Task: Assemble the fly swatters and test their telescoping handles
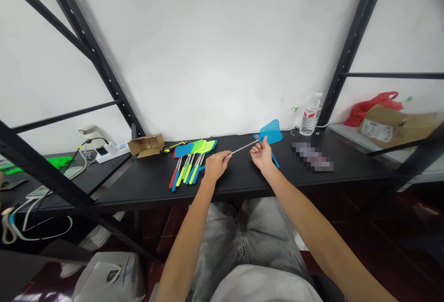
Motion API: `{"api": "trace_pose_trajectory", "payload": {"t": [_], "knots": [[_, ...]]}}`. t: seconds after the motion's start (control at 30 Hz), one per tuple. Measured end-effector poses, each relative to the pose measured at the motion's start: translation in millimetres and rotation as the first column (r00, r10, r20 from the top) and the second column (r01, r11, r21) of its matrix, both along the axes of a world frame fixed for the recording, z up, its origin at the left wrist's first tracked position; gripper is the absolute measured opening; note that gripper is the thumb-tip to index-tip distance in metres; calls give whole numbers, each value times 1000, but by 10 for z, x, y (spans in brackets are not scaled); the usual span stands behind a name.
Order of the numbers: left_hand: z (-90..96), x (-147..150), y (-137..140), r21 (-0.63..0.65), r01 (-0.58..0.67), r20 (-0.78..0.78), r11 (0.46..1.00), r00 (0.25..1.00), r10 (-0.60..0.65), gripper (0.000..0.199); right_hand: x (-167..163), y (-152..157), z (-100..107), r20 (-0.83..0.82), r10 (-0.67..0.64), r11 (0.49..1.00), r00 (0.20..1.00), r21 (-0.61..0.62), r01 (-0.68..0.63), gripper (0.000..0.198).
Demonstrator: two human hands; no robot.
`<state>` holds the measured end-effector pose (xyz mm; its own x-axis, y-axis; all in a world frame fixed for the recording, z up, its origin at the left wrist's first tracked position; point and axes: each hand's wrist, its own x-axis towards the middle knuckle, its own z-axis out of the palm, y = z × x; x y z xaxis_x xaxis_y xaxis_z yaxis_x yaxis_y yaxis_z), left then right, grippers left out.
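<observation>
A blue fly swatter is stretched between my two hands above the black table. My left hand is closed round its handle end, where a bit of blue shows beside the fist. Near the mesh head, my right hand pinches the neck of the thin metal rod. Behind the lifted mesh is more blue, and a blue handle sticks out under my right wrist; what it belongs to is partly hidden. Left of my left hand, several fly swatters with red, blue, green and yellow parts lie in an overlapping row.
At the back left are an open cardboard box, a yellow-black utility knife and a power strip. A water bottle and a blurred-out item are to the right. Black metal posts frame the table.
</observation>
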<state>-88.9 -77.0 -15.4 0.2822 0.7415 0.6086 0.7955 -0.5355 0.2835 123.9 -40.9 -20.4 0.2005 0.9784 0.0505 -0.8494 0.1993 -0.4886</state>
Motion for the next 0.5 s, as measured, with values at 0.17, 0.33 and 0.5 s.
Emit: {"api": "trace_pose_trajectory", "payload": {"t": [0.17,0.33,0.5], "knots": [[1,-33,-7,-14,-30,-5,999,1000,30,32,-11,9,12,48,-81,996,996,-21,82,53],[-11,-38,2,-21,-21,-26,1000,999,20,31,-30,10,18,265,-198,980,944,30,198,40],[10,36,9,-48,-10,-10,999,1000,9,33,-151,-25,19,393,-158,987,906,79,137,44]]}}
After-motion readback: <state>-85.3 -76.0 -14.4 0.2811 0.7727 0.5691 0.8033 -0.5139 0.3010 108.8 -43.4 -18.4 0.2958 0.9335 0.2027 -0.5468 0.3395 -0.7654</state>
